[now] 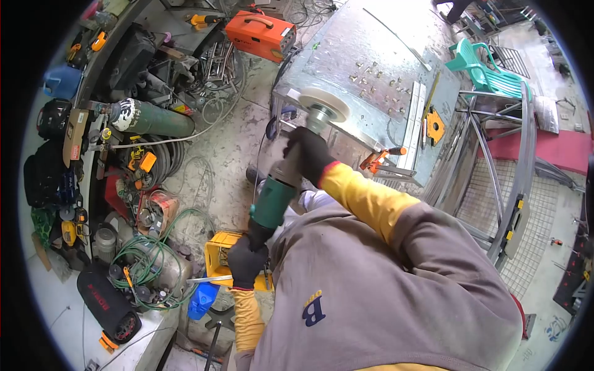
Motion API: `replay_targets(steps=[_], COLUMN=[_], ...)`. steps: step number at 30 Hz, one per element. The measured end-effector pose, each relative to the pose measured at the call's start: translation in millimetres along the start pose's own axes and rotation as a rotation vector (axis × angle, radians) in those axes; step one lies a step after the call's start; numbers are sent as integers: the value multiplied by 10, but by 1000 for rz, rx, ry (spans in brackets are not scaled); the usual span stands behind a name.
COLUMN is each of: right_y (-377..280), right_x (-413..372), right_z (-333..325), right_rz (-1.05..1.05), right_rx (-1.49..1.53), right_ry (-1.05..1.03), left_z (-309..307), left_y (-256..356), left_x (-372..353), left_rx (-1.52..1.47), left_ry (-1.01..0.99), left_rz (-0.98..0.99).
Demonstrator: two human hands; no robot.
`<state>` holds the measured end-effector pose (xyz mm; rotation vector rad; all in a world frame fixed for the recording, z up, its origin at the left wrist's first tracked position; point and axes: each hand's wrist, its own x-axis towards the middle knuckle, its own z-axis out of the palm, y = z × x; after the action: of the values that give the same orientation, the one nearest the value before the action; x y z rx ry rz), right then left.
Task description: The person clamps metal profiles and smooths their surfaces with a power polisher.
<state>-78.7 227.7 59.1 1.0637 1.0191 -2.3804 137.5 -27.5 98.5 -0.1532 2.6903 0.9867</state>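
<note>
Both my hands, in dark gloves, grip a green angle grinder (pixel 272 203) held lengthwise in front of my body. My left hand (pixel 247 260) is wrapped round its rear handle, beside a yellow crate (pixel 216 255). Farther forward, my right hand (pixel 309 154) closes round the grey front part, just behind the disc. The pale round wheel (pixel 324 104) on the grinder overlaps a metal bar (pixel 354 133) along the near edge of the metal-topped table (pixel 322 68). An orange-handled clamp (pixel 382 159) sits at that edge, right of the wheel.
Small metal pieces (pixel 374 77) lie scattered on the tabletop, near a yellow angle-shaped tool (pixel 435 127). An orange welding machine (pixel 261 34) stands behind left. Left are a green gas cylinder (pixel 154 119) and coiled green hose (pixel 145 260). A green plastic chair (pixel 486 68) and metal frames (pixel 526 161) stand right.
</note>
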Motion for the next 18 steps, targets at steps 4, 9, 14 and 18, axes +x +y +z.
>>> replay_targets(steps=[4, 9, 14, 18], right_y=[74, 81, 111, -57], right_x=[246, 433, 386, -171], right_z=[658, 911, 368, -97], right_rz=[-10, -7, -52, -30], right_rx=[46, 38, 18, 42], right_ry=[-45, -135, -176, -6], left_z=[-223, -364, -253, -71], left_y=[-120, -156, 4, 116], left_x=[236, 375, 192, -44], left_rx=[175, 170, 189, 157], left_ry=[0, 93, 105, -30], left_rz=[-144, -94, -33, -66])
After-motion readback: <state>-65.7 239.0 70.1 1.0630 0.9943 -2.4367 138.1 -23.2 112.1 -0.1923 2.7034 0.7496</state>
